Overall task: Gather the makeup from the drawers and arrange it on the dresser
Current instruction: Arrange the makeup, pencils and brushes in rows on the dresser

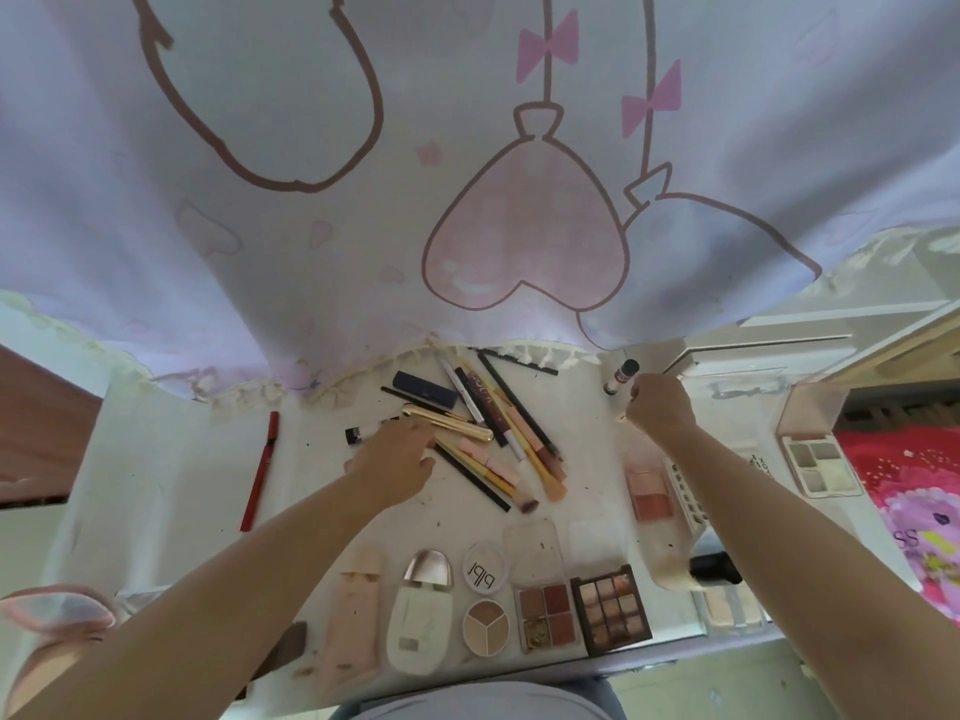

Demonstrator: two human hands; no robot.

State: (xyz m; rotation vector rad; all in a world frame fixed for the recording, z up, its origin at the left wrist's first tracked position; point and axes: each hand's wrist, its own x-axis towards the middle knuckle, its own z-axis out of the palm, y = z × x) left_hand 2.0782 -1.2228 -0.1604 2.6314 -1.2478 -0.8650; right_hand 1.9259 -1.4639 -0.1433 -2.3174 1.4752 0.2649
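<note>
Round compact lid (pixel 485 568) reads "plpl" — perhaps; other labels blurred.

Over my white dresser top (pixel 171 459) hangs a pale lilac cloth (pixel 260 252) printed with a pink heart (pixel 524 241), pink bows and brown outlines, edged in cream tassels. A red pencil (pixel 260 472) lies apart from the heap of yellow, pink and black pencils and brushes (pixel 498 449), with a gold tube (pixel 449 420) and a navy case (pixel 423 389) among them. Nearest me sit brown and rust eyeshadow palettes (pixel 610 610), a tan three-part round compact (pixel 487 627) and a cream bottle capped in rose gold (pixel 421 610).
</note>
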